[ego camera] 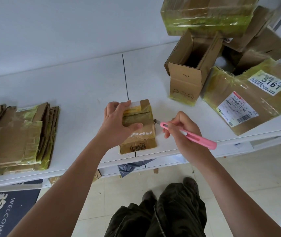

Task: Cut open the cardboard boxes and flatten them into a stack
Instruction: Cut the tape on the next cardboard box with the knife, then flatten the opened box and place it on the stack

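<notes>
The right hand (181,130) grips a pink plastic utility knife (189,135), blade at the taped seam of the small brown cardboard box (139,124) that the left hand (117,123) clasps beside it on the white desk (78,86), with a flattened cardboard stack (19,135) already left of it and several uncut taped boxes (244,98) waiting beyond to the right.

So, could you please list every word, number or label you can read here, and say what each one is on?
"5161": white label on the large taped box.
"10#", seen upside down: flap of the open box.
"ody", partly hidden by the left hand: small box.
"WELCOME": dark doormat.
Barcode labels and fine print: too small to read.
</notes>
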`<action>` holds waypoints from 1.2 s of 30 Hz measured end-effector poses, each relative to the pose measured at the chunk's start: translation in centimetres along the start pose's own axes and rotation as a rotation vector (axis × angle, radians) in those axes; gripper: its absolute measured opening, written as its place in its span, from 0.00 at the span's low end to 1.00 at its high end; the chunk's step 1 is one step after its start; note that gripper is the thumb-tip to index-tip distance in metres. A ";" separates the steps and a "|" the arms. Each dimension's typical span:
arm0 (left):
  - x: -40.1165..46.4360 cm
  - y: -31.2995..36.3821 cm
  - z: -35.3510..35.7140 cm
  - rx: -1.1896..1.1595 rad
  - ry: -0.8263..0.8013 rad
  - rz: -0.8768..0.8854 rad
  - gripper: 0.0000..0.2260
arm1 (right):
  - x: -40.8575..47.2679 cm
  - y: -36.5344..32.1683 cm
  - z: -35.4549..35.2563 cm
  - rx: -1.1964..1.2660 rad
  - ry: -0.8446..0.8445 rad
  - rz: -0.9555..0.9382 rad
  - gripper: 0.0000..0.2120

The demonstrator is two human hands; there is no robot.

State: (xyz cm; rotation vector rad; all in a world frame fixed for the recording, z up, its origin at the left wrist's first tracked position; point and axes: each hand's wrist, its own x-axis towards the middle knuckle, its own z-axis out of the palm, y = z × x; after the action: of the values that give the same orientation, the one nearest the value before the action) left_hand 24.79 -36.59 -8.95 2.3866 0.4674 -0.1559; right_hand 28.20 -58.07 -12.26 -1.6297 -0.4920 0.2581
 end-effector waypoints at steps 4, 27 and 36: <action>-0.1 0.6 -0.7 0.017 0.041 -0.085 0.42 | 0.7 -0.4 -1.5 -0.083 0.099 -0.023 0.06; -3.2 -2.0 -5.8 -0.366 0.349 -0.063 0.15 | 5.5 -3.1 8.9 0.035 -0.132 0.058 0.25; -3.5 -3.9 -4.4 -0.241 0.379 -0.186 0.17 | 6.0 -1.0 11.7 -0.014 -0.021 0.131 0.30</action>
State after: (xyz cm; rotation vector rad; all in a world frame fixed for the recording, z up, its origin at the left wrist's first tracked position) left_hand 20.05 -31.97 -7.22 2.1336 0.8366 0.2625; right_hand 28.07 -44.87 -12.01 -1.6770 -0.4042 0.3704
